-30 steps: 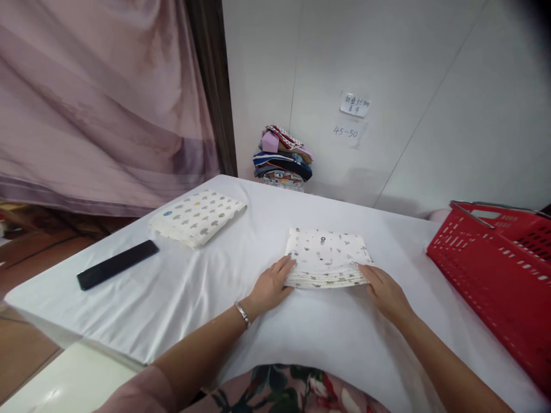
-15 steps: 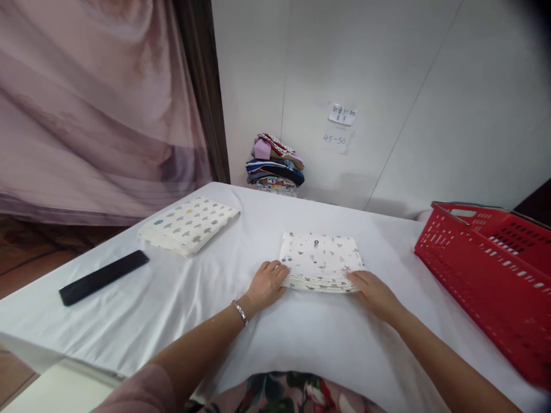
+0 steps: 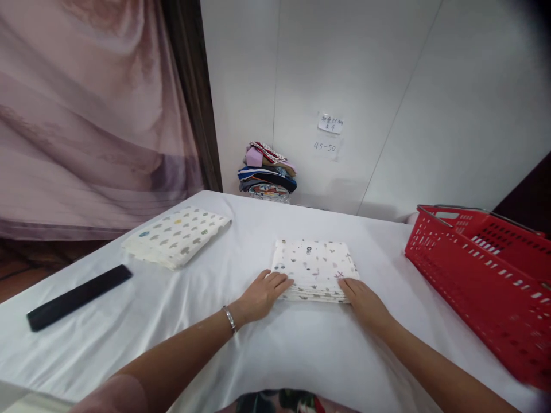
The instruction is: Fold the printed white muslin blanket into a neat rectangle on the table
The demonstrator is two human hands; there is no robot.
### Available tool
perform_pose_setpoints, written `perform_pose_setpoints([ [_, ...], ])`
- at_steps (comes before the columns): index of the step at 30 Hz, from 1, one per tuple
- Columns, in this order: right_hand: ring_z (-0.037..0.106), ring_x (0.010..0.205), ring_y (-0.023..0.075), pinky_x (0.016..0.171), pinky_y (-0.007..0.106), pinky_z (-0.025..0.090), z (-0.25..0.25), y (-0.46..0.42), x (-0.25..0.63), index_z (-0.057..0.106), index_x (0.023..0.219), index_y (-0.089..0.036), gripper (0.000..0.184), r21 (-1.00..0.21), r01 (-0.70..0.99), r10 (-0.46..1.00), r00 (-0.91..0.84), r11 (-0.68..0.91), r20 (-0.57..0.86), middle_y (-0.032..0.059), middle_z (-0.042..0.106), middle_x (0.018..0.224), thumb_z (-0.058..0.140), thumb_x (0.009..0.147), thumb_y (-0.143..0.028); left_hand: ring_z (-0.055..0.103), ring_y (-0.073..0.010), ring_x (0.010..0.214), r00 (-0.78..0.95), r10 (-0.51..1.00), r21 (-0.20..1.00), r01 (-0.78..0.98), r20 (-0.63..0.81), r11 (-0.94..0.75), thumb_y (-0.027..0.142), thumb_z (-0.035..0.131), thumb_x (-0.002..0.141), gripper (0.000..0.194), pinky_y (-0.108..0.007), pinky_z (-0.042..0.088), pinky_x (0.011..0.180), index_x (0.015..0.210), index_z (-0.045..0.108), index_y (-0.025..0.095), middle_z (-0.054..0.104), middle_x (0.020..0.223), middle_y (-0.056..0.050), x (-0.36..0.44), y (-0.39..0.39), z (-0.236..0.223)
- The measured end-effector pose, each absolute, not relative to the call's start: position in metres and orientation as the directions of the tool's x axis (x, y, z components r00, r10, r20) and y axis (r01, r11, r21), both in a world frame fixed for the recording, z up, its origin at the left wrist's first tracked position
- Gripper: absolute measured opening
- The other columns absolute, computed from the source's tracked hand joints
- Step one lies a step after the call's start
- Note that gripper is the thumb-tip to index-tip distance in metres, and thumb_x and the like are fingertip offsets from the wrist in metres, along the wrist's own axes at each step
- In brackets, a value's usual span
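Observation:
A folded white cloth (image 3: 316, 262) with small grey and brown prints lies flat on the white-covered table in front of me. Its layered edges face me. My left hand (image 3: 261, 293), a silver bracelet at the wrist, closes on the near left corner with its fingers over the top. At the near right corner, my right hand (image 3: 365, 303) grips the cloth in the same way. The thumbs and the underside of the cloth are mostly hidden.
Another folded cloth (image 3: 183, 234), with grey mushroom-like prints, lies to the left. Nearer is a long black object (image 3: 80, 297). A red plastic basket (image 3: 469, 269) stands at the right. Folded fabrics (image 3: 267, 175) are stacked beyond the table, against the wall.
My fingers have moved further over the cloth's near corners. The view has tilted and shifted slightly, and the cloth stays folded on the table.

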State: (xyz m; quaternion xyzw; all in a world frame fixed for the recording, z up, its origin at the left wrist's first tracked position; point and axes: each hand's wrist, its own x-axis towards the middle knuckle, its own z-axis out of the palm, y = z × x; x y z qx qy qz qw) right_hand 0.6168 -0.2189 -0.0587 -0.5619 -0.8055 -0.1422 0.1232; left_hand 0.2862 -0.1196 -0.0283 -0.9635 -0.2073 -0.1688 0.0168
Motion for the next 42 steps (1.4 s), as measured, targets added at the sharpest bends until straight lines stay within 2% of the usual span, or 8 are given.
perform_pose_setpoints([
  [8, 0.057, 0.102, 0.0225, 0.085, 0.038, 0.049, -0.035, -0.210, 0.628, 0.048, 0.128, -0.018, 0.060, 0.092, 0.970, 0.901, -0.245, 0.227, 0.358, 0.0101, 0.060, 0.115, 0.033, 0.073, -0.001, 0.053, -0.0202, 0.100, 0.783, 0.395, 0.098, 0.399, 0.481, -0.912, -0.003, 0.035, 0.072, 0.061, -0.040, 0.045, 0.086, 0.129, 0.038, 0.018, 0.057, 0.111, -0.010, 0.290, -0.114, -0.016],
  [14, 0.054, 0.108, 0.0214, 0.091, 0.037, 0.047, 0.055, -0.219, 0.652, 0.046, 0.129, -0.023, 0.055, 0.034, 0.965, 0.864, -0.248, 0.260, 0.437, 0.0075, 0.056, 0.120, 0.036, 0.077, -0.011, 0.051, -0.0194, 0.107, 0.624, 0.581, 0.489, 0.339, 0.523, -0.804, 0.015, 0.046, 0.079, 0.057, -0.035, 0.044, 0.093, 0.133, 0.032, 0.023, 0.049, 0.124, -0.008, 0.291, -0.126, 0.051],
  [18, 0.054, 0.109, 0.0222, 0.091, 0.035, 0.046, 0.108, -0.225, 0.664, 0.047, 0.127, -0.025, 0.050, -0.234, 0.933, 0.863, -0.130, 0.272, 0.488, 0.0055, 0.055, 0.122, 0.044, 0.078, -0.022, 0.055, -0.0168, 0.097, 0.479, 0.793, 0.867, 0.118, 0.377, -0.484, 0.027, 0.052, 0.079, 0.058, -0.029, 0.047, 0.084, 0.133, 0.032, 0.024, 0.056, 0.111, -0.006, 0.295, -0.133, 0.090],
  [21, 0.057, 0.103, 0.0222, 0.085, 0.034, 0.049, 0.111, -0.210, 0.669, 0.048, 0.126, -0.024, 0.052, -0.520, 0.824, 0.889, 0.045, 0.225, 0.455, 0.0060, 0.059, 0.118, 0.051, 0.074, -0.024, 0.057, -0.0160, 0.089, 0.478, 0.867, 0.987, -0.002, 0.140, -0.158, 0.031, 0.054, 0.077, 0.056, -0.027, 0.048, 0.075, 0.131, 0.036, 0.025, 0.060, 0.101, -0.004, 0.300, -0.123, 0.089],
  [26, 0.061, 0.091, 0.0202, 0.081, 0.033, 0.049, 0.039, -0.156, 0.665, 0.056, 0.116, -0.019, 0.050, -0.804, 0.593, 0.948, 0.224, 0.052, 0.226, 0.0064, 0.063, 0.111, 0.056, 0.066, -0.023, 0.059, -0.0168, 0.086, 0.446, 0.868, 0.972, 0.027, -0.220, 0.233, 0.037, 0.059, 0.073, 0.048, -0.027, 0.048, 0.071, 0.116, 0.050, 0.017, 0.061, 0.105, -0.009, 0.310, -0.085, 0.027],
  [30, 0.057, 0.104, 0.0229, 0.093, 0.035, 0.042, -0.028, -0.127, 0.652, 0.061, 0.109, -0.014, 0.042, -0.812, 0.544, 0.925, 0.380, -0.210, 0.015, 0.0103, 0.062, 0.113, 0.054, 0.071, -0.031, 0.060, -0.0201, 0.090, 0.268, 0.880, 0.920, 0.122, -0.392, 0.373, 0.048, 0.062, 0.070, 0.062, -0.028, 0.047, 0.071, 0.119, 0.046, 0.013, 0.061, 0.109, -0.014, 0.320, -0.064, -0.018],
  [36, 0.053, 0.112, 0.0253, 0.094, 0.037, 0.040, -0.057, -0.125, 0.649, 0.048, 0.129, -0.018, 0.065, -0.719, 0.606, 0.885, 0.464, -0.342, -0.030, 0.0102, 0.057, 0.122, 0.056, 0.073, -0.050, 0.059, -0.0218, 0.091, 0.171, 0.949, 0.888, 0.425, -0.266, 0.173, 0.046, 0.068, 0.064, 0.059, -0.028, 0.045, 0.075, 0.113, 0.052, 0.016, 0.063, 0.105, -0.010, 0.333, -0.050, -0.033],
  [42, 0.055, 0.108, 0.0247, 0.091, 0.034, 0.042, -0.049, -0.119, 0.654, 0.055, 0.120, -0.016, 0.053, -0.708, 0.650, 0.927, 0.375, -0.277, -0.018, 0.0092, 0.060, 0.117, 0.056, 0.073, -0.041, 0.059, -0.0179, 0.072, 0.209, 0.958, 0.885, 0.458, -0.198, 0.083, 0.047, 0.057, 0.071, 0.032, -0.026, 0.044, 0.061, 0.078, 0.057, 0.015, 0.064, 0.078, -0.005, 0.332, -0.049, -0.039],
])
